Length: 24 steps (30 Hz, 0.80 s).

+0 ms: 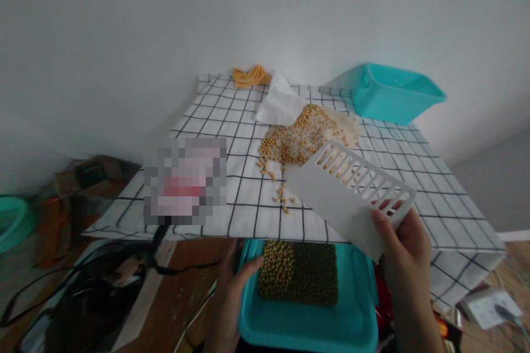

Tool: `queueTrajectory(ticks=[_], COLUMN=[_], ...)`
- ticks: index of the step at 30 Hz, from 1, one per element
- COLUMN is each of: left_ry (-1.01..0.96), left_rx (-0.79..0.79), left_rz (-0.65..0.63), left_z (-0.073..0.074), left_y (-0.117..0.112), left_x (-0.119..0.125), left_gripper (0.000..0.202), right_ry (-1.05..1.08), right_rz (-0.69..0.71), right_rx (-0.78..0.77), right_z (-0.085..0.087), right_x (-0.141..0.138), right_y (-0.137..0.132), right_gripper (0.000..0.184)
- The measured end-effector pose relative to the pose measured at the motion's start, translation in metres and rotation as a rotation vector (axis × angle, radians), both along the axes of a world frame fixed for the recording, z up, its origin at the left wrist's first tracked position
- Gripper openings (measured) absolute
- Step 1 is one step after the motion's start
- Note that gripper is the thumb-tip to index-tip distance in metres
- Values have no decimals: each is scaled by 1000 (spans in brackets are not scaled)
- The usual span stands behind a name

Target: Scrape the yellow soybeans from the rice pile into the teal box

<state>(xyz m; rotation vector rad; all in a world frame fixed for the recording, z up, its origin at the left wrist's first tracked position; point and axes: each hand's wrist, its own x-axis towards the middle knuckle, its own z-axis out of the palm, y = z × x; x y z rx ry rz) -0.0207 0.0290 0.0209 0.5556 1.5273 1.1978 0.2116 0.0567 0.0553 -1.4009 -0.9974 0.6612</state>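
Observation:
My left hand (pixel 232 281) grips the left rim of a teal plastic bin (pixel 310 326), thumb over the edge, just below the table's front edge. Yellow soybeans (pixel 276 270) and dark green mung beans (pixel 315 274) lie side by side in the bin. In my right hand (pixel 403 242) is a white slotted plastic panel (pixel 331 207), pinched near its right end and tilted over the table edge. Behind the panel spreads a pile of soybeans mixed with pale grains (pixel 304 132), partly hidden by it. A few loose soybeans (pixel 285 198) are scattered toward the front.
A checked cloth (pixel 244 198) covers the table. White tissue (pixel 281 100) touches the pile, and a yellow cloth (pixel 252 75) lies at the back. Another teal bin (pixel 393 94) stands back right. A blurred-out object (pixel 186 182) lies left; a power strip (pixel 488 306) is low at right.

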Motion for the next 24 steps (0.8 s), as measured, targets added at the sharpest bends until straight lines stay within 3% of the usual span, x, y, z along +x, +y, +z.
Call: queueTrajectory(ticks=[4, 11, 17, 24], left_ry=[21, 2, -23, -16], left_rx=[8, -21, 22, 19], left_rz=[11, 27, 19, 18], left_z=[0, -3, -1, 3], left_y=[-1, -3, 1, 0], left_x=[-1, -1, 1, 2], left_gripper=[34, 35, 44, 38], right_ry=[14, -86, -76, -26], right_rz=[-42, 29, 151, 202], right_rx=[-9, -37, -23, -33], right_z=[1, -2, -2, -3], right_x=[-2, 4, 6, 10], right_y=[-1, 0, -2, -4], right_gripper=[23, 21, 18, 22])
